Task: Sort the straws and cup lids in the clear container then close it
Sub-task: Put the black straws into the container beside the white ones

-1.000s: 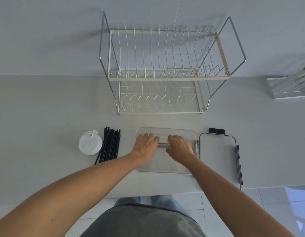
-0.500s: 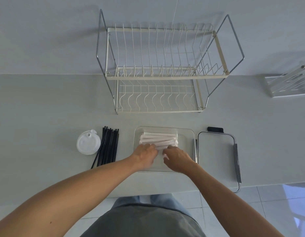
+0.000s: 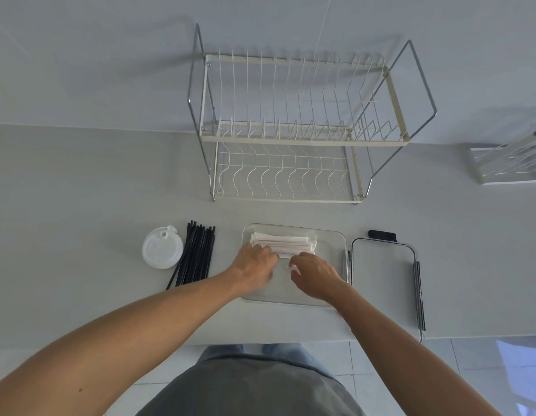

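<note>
Hands (image 3: 316, 273) pulled nearer container (image 3: 338, 235) front rim.

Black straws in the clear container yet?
No: the bundle of black straws lies on the counter left of the clear rectangular container, which holds only white paper-wrapped straws.

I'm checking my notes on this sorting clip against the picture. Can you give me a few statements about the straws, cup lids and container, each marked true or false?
1. The white wrapped straws lie inside the clear container. True.
2. The black straws are in the container too. False: they lie on the counter, left of it.
3. The container lid is closed on the container. False: it lies beside it, on the right.
4. The white cup lids sit left of the black straws. True.
5. Both the left hand and the right hand are over the container. True.
</note>
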